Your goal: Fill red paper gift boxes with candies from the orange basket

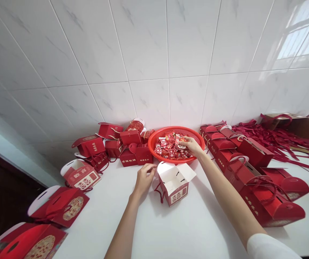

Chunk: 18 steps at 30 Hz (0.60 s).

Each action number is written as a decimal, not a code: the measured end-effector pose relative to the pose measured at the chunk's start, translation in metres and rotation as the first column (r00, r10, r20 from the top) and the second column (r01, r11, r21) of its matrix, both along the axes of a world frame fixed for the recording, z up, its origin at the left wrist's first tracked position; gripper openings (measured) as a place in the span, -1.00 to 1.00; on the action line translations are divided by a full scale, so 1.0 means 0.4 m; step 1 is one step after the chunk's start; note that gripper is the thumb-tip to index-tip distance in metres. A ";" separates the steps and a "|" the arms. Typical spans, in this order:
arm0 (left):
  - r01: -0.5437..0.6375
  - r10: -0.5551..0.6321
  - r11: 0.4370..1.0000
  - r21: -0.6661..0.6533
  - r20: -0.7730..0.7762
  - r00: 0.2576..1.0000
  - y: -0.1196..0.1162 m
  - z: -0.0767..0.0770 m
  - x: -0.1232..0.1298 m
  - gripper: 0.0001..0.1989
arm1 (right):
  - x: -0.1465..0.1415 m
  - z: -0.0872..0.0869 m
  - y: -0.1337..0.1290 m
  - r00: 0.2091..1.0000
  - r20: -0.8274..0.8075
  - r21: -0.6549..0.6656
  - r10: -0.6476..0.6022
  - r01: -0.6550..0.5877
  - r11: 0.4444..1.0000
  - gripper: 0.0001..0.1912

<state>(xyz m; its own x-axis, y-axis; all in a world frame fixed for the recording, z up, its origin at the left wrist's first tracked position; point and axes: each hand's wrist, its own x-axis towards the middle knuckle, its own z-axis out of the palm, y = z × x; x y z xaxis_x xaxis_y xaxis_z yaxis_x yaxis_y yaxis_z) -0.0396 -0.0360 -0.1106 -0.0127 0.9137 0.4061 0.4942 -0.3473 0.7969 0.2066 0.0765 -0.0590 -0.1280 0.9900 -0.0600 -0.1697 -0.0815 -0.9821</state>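
Note:
In the middle of the white table stands a small red gift box (173,190) with its lid flaps up, its white inside showing and a dark red cord at its left side. My left hand (145,177) is just left of this box, fingers loosely bent and fingertips close to its flap; whether they touch it I cannot tell. Behind the box sits a red plastic basket (152,144) holding many wrapped candies (170,145). My right hand (190,144) reaches into the basket, its fingers closed on candies at the top of the pile; how many is hidden.
Closed red boxes (230,162) stand in rows to the right. More red boxes (73,207) line the left side and the back left. A heap of dark red ribbons (259,138) and a brown carton (294,126) lie back right. A tiled wall (149,100) rises behind.

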 end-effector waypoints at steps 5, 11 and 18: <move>0.002 -0.001 1.000 -0.014 0.067 0.998 -0.008 -0.007 0.019 -0.75 | 0.000 -0.002 -0.004 0.999 0.014 0.059 -0.041 0.040 0.997 -0.68; -0.005 0.011 0.999 -0.037 0.159 0.987 0.002 -0.020 0.024 -0.77 | -0.004 0.008 -0.014 1.000 0.017 0.047 -0.018 0.017 0.999 -0.72; -0.037 0.069 0.996 -0.083 0.421 0.904 0.017 0.009 0.021 -0.69 | -0.007 0.024 -0.013 1.000 -0.007 0.052 -0.001 0.001 0.999 -0.81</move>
